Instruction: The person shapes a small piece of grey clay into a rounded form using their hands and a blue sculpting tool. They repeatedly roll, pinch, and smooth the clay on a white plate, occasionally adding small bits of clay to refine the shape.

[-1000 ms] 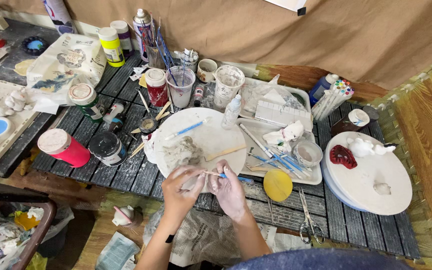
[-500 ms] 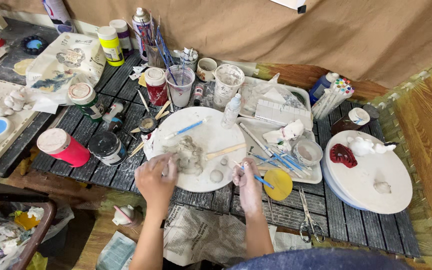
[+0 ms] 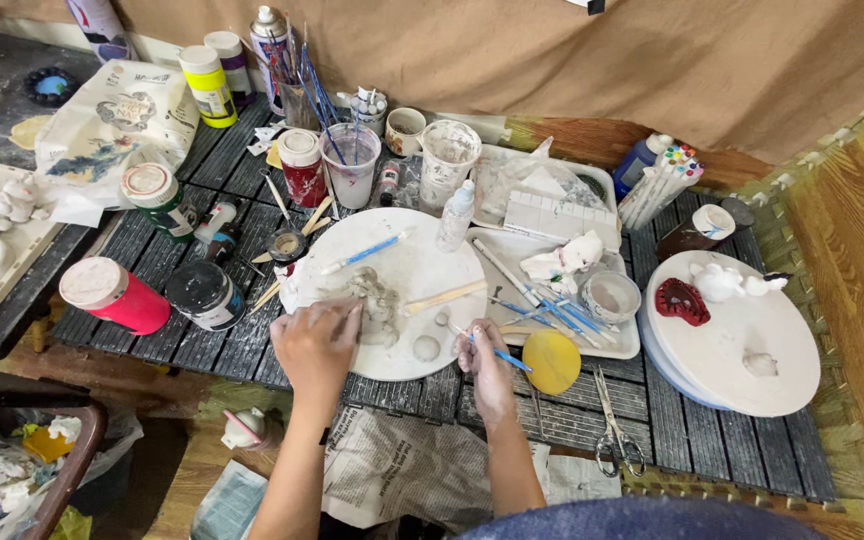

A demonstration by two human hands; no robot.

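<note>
My left hand [image 3: 318, 343] rests on the near left rim of a round white board [image 3: 407, 270], fingertips touching a lump of grey clay [image 3: 377, 301]. My right hand [image 3: 484, 362] is at the board's near right edge and grips a thin blue-handled tool [image 3: 500, 352]. A small clay ball [image 3: 426, 347] lies between my hands. A wooden stick [image 3: 445, 296] and a blue tool [image 3: 364, 253] also lie on the board.
Paint jars [image 3: 112, 294] stand to the left, a cup of brushes [image 3: 349, 163] behind. A white tray [image 3: 620, 345] with tools and a yellow disc [image 3: 551, 361] sits on the right, scissors [image 3: 615, 425] near the front, a white turntable [image 3: 734, 335] with figurines far right.
My hands have parted from holding clay together at the board's front edge. The left now touches the clay lump; the right has picked up a blue tool.
</note>
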